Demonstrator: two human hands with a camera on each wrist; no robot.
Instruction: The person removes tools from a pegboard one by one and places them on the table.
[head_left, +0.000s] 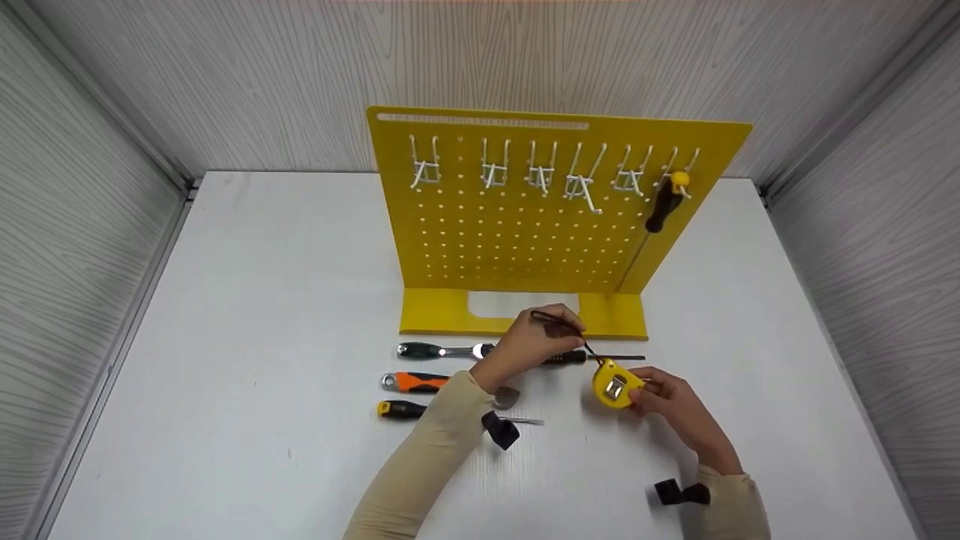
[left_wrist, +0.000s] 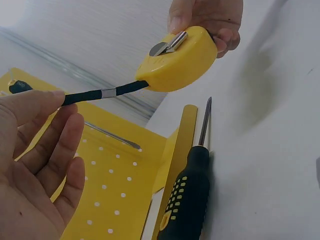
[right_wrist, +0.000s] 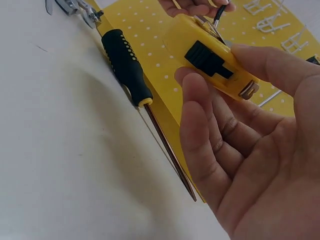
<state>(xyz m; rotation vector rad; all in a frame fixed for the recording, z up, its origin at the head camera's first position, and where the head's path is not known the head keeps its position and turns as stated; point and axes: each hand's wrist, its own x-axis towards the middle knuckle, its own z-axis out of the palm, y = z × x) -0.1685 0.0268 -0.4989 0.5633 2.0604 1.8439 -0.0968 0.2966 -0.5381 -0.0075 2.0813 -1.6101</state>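
Observation:
A yellow tape measure [head_left: 613, 385] hangs above the white table, its metal clip facing up. My right hand [head_left: 671, 405] grips its body between thumb and fingers; the right wrist view shows the black lock button [right_wrist: 207, 59] on the case. My left hand [head_left: 534, 339] pinches the black wrist strap [left_wrist: 85, 97] between thumb and index finger, the other fingers loosely bent. The strap is drawn out straight toward the case. Below the hands lies a black screwdriver [left_wrist: 187, 190] with yellow dots, partly covered by the left hand in the head view.
A yellow pegboard [head_left: 517, 232] with several white hooks [head_left: 540, 174] stands behind. From the rightmost hook hangs a screwdriver [head_left: 660, 206]. On the table lie a green-handled ratchet [head_left: 424, 350], an orange-handled adjustable wrench [head_left: 420, 383] and another screwdriver [head_left: 401, 409], partly behind the left arm.

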